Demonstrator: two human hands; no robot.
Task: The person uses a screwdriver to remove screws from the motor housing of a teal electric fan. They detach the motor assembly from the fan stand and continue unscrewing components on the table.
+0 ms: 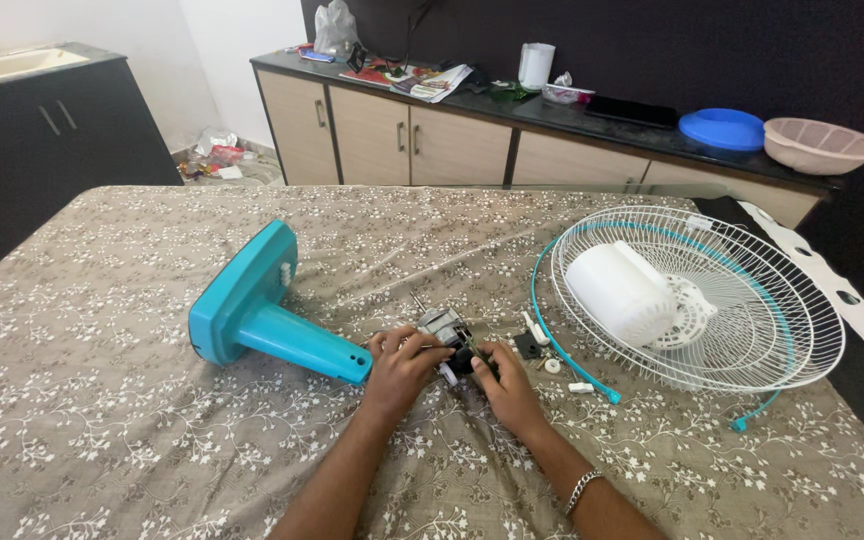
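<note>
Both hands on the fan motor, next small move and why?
Probably steady the motor with the left hand while the right hand works its front end. Both hands already grip it where it joins the teal stand, and small loose white parts lie close beside it.

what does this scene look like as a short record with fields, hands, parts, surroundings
surface: bed cover, brown with white flower print
left hand: on the small fan motor, grip closed round it
right hand: on the same motor from the other side, bracelet on the wrist
fan stand: teal, lying on its side, left of the hands
fan guard: white wire, lying flat on the right, white motor cover resting on it
small parts: loose, white, between hands and guard
background: counter with blue lid and pink basket
</note>
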